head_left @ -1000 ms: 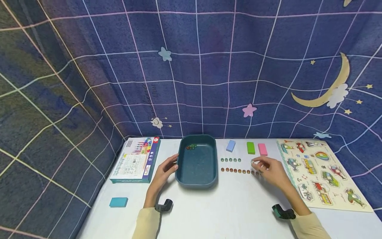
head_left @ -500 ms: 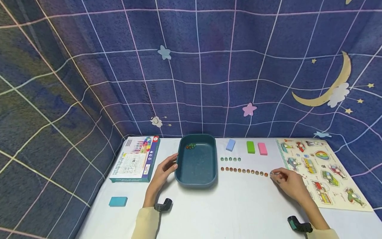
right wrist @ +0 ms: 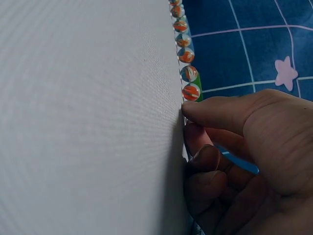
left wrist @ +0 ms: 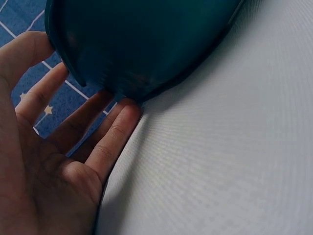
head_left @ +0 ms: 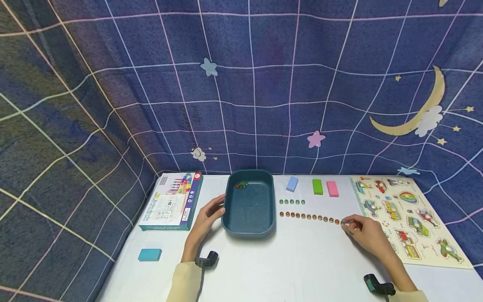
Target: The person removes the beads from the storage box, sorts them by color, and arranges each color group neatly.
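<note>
A: Even, soft indoor light; the white tabletop (head_left: 286, 268) is bright without glare, and the dark teal plastic tray (head_left: 249, 205) casts only a faint shadow.

B: The head view bows the grid-patterned blue backdrop cloth (head_left: 264, 84) at its edges. Both wrist views are close and soft, with shaded fingers (right wrist: 200, 147).
</note>
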{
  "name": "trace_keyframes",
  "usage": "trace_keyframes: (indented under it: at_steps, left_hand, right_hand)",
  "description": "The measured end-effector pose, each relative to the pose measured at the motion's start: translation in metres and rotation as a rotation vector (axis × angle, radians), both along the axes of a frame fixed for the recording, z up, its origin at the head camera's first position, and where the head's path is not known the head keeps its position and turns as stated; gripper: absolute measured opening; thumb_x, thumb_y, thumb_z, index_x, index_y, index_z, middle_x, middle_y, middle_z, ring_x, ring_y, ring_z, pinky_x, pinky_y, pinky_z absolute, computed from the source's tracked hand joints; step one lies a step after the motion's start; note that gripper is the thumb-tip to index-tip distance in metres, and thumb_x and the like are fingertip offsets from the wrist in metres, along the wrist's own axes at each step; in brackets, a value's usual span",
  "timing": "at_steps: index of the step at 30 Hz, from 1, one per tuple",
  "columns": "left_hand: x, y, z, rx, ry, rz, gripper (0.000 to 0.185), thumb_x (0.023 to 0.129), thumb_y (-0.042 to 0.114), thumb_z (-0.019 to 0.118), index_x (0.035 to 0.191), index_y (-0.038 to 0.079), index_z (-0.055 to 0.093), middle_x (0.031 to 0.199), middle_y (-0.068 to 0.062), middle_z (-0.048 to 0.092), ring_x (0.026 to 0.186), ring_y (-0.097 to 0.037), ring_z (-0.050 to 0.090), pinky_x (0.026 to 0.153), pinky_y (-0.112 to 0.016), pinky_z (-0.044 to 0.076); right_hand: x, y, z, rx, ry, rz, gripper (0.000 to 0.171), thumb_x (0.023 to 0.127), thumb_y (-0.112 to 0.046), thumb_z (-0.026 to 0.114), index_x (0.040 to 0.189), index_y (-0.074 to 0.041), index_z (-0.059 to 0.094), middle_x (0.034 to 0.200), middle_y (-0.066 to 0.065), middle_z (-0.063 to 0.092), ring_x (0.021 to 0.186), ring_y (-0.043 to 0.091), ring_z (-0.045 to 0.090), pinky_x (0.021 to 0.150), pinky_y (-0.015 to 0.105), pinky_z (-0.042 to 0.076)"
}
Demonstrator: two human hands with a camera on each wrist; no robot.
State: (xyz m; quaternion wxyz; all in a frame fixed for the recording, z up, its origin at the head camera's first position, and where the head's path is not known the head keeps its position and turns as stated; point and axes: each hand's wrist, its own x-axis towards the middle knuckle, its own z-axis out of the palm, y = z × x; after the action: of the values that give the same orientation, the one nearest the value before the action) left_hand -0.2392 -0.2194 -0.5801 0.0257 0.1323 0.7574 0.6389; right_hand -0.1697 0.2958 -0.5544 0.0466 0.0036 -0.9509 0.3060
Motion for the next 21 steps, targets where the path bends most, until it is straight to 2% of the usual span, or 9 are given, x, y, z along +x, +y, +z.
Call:
trace_keyframes:
  at_steps: [12, 17, 21]
  left_hand:
    - [0.0, -0.001, 0.001, -0.011, 0.001, 0.014, 0.05, 0.105, 0.018, 0.064, 0.154, 0.014, 0.055, 0.157, -0.019, 0.057, 0.14, -0.038, 0.06, 0.106, -0.019, 0.052]
    - [-0.001, -0.001, 0.0, -0.008, -0.003, 0.008, 0.05, 0.105, 0.017, 0.064, 0.155, 0.013, 0.054, 0.156, -0.02, 0.057, 0.136, -0.025, 0.064, 0.104, -0.022, 0.055]
    - [-0.001, 0.0, 0.0, -0.008, -0.006, 0.007, 0.05, 0.105, 0.017, 0.064, 0.154, 0.013, 0.054, 0.156, -0.02, 0.057, 0.131, -0.012, 0.065, 0.103, -0.022, 0.056]
  right_hand:
    - [-0.002, 0.002, 0.002, -0.017, 0.003, 0.025, 0.022, 0.094, -0.023, 0.08, 0.109, -0.007, 0.078, 0.075, -0.003, 0.061, 0.063, 0.003, 0.044, 0.061, 0.024, 0.035]
    - [-0.007, 0.002, 0.011, -0.094, 0.055, 0.045, 0.019, 0.096, -0.015, 0.077, 0.112, -0.005, 0.078, 0.072, -0.002, 0.061, 0.06, 0.002, 0.043, 0.056, 0.023, 0.036]
    - [-0.022, -0.016, 0.027, -0.196, 0.093, 0.084, 0.018, 0.098, -0.012, 0.073, 0.113, -0.002, 0.077, 0.074, 0.007, 0.066, 0.055, 0.002, 0.049, 0.05, 0.024, 0.041]
